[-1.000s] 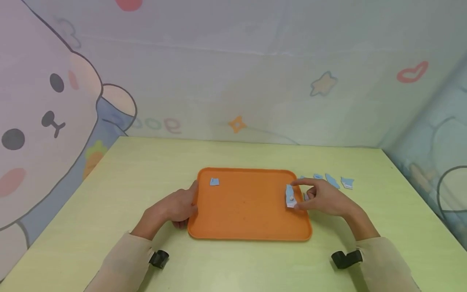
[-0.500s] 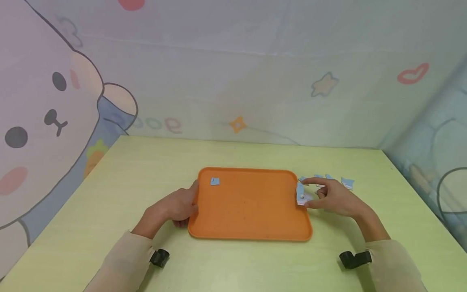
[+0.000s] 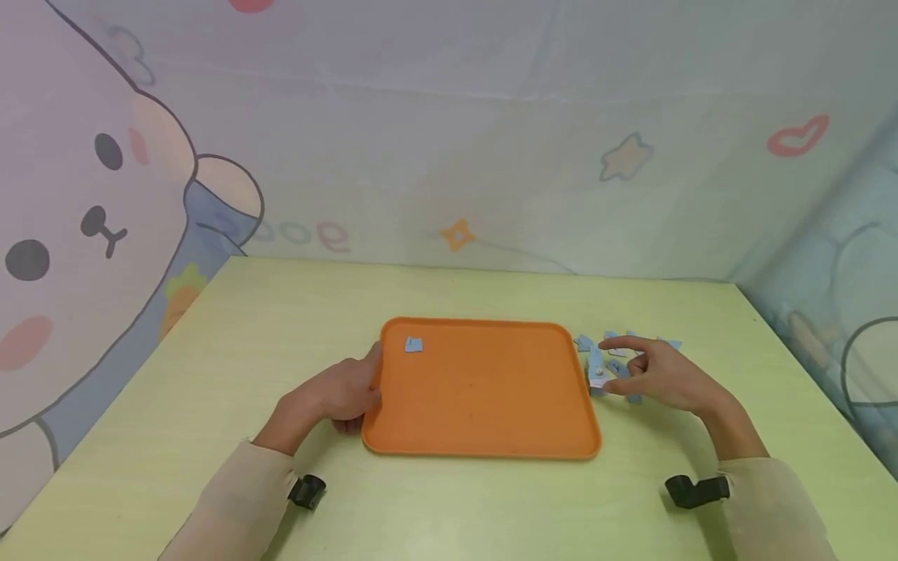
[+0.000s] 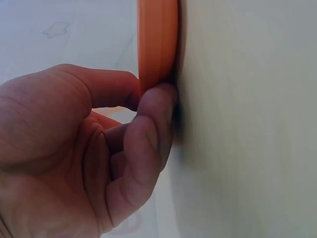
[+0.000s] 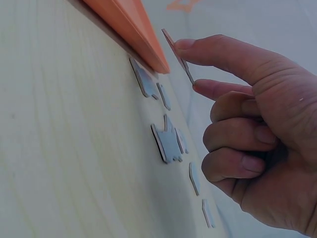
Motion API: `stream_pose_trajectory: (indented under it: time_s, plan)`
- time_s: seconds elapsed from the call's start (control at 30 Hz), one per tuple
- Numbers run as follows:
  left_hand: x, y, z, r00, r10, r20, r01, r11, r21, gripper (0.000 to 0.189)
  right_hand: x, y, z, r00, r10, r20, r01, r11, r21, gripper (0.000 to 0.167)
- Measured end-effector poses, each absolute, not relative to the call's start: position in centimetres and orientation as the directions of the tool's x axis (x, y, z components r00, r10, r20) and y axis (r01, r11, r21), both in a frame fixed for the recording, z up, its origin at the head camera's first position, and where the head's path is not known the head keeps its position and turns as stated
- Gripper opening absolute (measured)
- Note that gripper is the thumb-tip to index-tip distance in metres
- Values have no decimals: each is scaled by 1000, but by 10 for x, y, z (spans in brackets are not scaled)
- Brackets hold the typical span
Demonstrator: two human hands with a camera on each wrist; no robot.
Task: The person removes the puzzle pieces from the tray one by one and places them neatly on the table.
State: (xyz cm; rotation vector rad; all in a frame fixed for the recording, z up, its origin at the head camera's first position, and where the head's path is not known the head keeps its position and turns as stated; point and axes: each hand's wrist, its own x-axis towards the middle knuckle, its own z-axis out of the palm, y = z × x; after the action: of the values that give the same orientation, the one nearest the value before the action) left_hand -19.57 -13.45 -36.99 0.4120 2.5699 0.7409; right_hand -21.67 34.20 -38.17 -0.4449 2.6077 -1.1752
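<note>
My left hand point(image 3: 344, 393) grips the left rim of the orange tray point(image 3: 477, 397). In the left wrist view, the thumb and curled fingers point(image 4: 141, 153) pinch the tray's edge. Past the tray's right rim, my right hand point(image 3: 655, 375) holds a light blue puzzle piece point(image 3: 595, 365) with a white lower end. Seen from the right wrist, thumb and index fingertip pinch this thin piece point(image 5: 174, 50) above the table, the other fingers curled in. One small blue puzzle piece point(image 3: 413, 344) with a dark mark lies in the tray's far left corner.
Several loose blue puzzle pieces point(image 3: 584, 343) lie on the pale table point(image 3: 449, 506) to the right of the tray, partly hidden by the right hand. A printed cloth backdrop point(image 3: 435, 156) stands behind the table and along its right side.
My right hand has carried the puzzle piece rightward from over the tray to just beyond its right rim. The left hand has stayed on the tray.
</note>
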Motion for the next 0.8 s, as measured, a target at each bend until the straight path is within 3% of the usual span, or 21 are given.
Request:
stream_pose_trajectory:
  time_s: [0.8]
  plan:
    - [-195, -135, -370, -865, 379, -328, 136, 808, 574, 62, -215, 379, -387, -936, -320, -144, -120, 679, -724, 63]
